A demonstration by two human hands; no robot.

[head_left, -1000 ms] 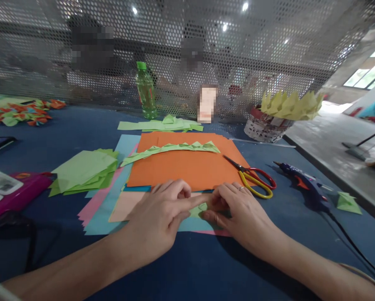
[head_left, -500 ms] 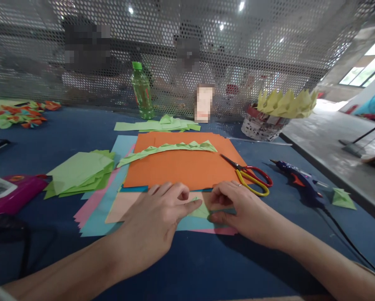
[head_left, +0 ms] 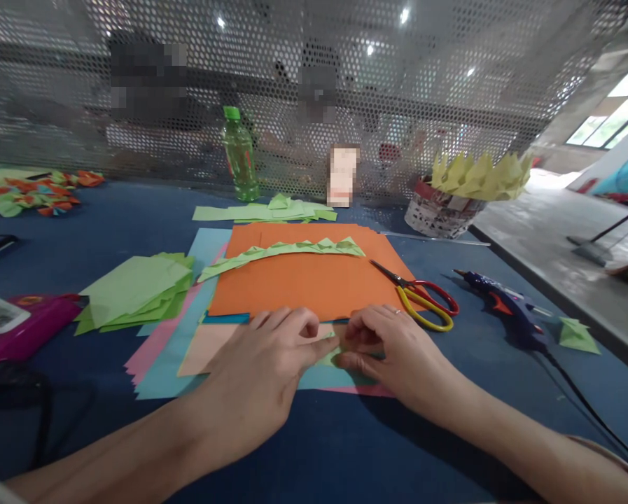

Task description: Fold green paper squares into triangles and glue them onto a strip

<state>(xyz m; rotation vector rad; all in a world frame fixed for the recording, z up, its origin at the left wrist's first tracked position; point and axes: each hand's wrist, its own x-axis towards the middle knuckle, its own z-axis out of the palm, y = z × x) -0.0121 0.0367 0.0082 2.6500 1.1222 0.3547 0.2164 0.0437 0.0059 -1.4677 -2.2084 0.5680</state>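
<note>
A small piece of light green paper (head_left: pixel 328 358) lies on the stacked coloured sheets, mostly covered by my hands. My left hand (head_left: pixel 279 357) has its fingers curled and its thumb stretched onto this paper, holding it down. From the right, my right hand (head_left: pixel 390 350) has thumb and fingertips closed at the paper's edge. Beyond both hands, a folded green paper strip with pointed peaks (head_left: pixel 292 248) rests across the orange sheets (head_left: pixel 287 287). Scissors (head_left: pixel 423 297) with red and yellow handles lie just past my right hand.
Green paper squares (head_left: pixel 135 287) are piled at left, near a magenta device (head_left: pixel 35 329). A glue gun (head_left: pixel 507 308) and a folded green piece (head_left: pixel 579 336) lie at right. Behind stand a green bottle (head_left: pixel 240 157), more green strips (head_left: pixel 266 211) and a basket (head_left: pixel 440 210) with a yellow paper crown (head_left: pixel 479 175).
My right hand has moved slightly left, its thumb and fingers nearer my left thumb and covering more of the green paper. My left hand has stayed nearly still.
</note>
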